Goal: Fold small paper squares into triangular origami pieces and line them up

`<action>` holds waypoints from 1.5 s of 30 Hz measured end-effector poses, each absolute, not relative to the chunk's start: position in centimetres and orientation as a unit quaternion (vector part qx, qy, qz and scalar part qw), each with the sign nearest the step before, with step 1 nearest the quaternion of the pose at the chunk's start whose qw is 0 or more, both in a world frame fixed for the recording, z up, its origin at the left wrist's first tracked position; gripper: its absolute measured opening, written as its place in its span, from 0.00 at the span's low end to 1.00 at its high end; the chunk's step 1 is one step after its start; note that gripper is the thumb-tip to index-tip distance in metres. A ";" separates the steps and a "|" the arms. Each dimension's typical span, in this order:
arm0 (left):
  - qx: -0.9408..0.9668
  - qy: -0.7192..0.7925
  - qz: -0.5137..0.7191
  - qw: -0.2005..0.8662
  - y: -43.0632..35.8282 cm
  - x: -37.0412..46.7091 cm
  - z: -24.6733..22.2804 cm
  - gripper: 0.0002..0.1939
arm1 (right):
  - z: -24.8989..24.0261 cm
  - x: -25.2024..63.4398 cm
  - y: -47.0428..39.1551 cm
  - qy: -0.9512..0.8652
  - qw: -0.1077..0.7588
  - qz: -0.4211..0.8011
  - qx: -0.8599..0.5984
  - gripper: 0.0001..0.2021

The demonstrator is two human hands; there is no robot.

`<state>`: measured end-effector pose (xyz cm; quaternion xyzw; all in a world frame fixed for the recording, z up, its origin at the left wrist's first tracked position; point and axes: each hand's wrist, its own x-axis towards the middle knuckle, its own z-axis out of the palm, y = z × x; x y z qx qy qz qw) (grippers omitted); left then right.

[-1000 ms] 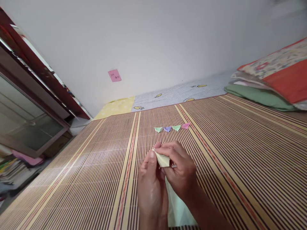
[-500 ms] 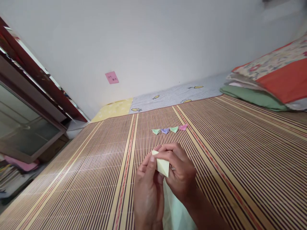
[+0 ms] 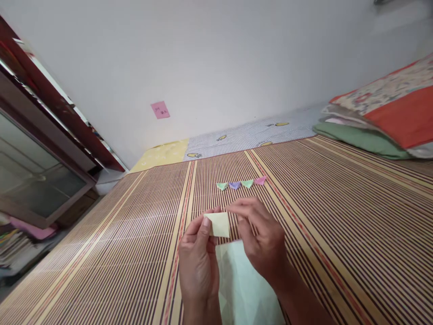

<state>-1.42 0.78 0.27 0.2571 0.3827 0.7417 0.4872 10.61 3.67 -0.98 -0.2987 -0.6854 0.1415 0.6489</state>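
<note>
A small pale yellow paper square, seemingly folded, is pinched between the thumb and fingers of my left hand. Just to its right, my right hand is off the paper, its fingers partly bent and apart with nothing between them. Below both hands a pale green sheet with crease lines lies on the striped mat, partly covered by my right hand and wrist. Beyond my hands stands a row of small folded paper pieces: a green one, a purple one, another green one and a pink one.
The striped bamboo mat spreads over the bed up to a patterned sheet along the wall. Folded bedding is piled at the right. A pink note sticks to the wall. A glass-panelled cabinet stands at left.
My right hand has let go of the yellow paper and moved right. The paper now shows as a flat square instead of a slanted, pointed shape. My left hand has shifted slightly left.
</note>
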 end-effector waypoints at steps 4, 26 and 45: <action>0.297 0.431 0.723 0.451 0.5 -1.2 -0.1 0.10 | -0.4 10.5 3.4 -0.633 0.631 0.301 -0.334 0.07; 0.401 0.531 0.636 0.390 -0.5 -1.3 0.5 0.12 | 0.4 11.3 3.5 -0.585 0.569 0.501 -0.288 0.07; 0.477 0.541 0.563 0.403 -0.6 -2.0 1.2 0.13 | 0.8 12.2 3.5 -0.633 0.541 0.455 -0.316 0.05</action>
